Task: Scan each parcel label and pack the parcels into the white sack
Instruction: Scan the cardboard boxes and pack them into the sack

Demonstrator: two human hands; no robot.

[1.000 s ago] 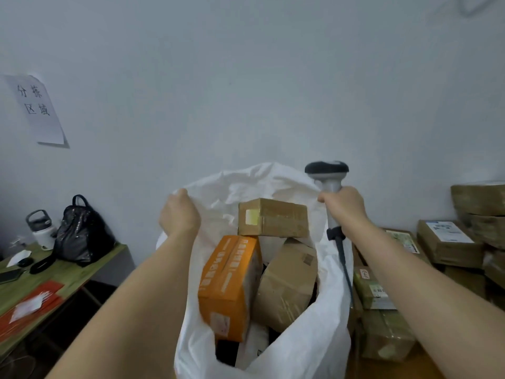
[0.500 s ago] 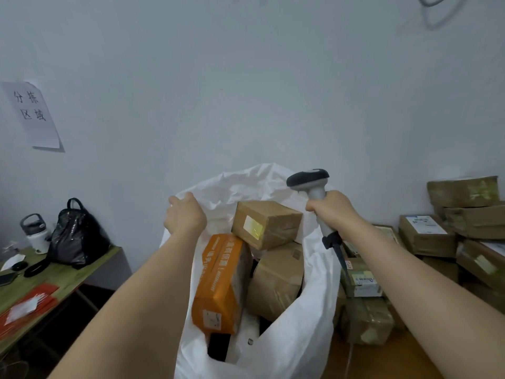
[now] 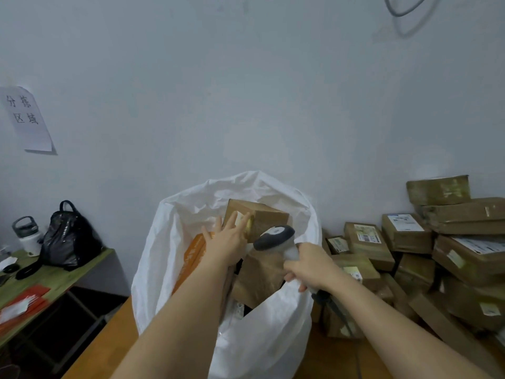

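From the head camera, your left hand (image 3: 228, 242) reaches into the mouth of the white sack (image 3: 169, 258) with its fingers straight and spread, the fingertips (image 3: 240, 218) touching the near face of the top brown parcel (image 3: 259, 218). That parcel lies at about one o'clock from your left palm, tilted, its long axis running from ten o'clock to four o'clock across the sack opening. Your right hand (image 3: 308, 266) is curled tight round the handle of the scanner (image 3: 276, 236), whose dark head sits just beside the parcel at its five o'clock corner. The left hand is the nearer one, so steadying or turning the parcel likely falls to it. An orange box (image 3: 195, 254) stands in the sack at nine o'clock of your left wrist. Unpacked parcels (image 3: 410, 247) are stacked at three o'clock, well apart from the sack.
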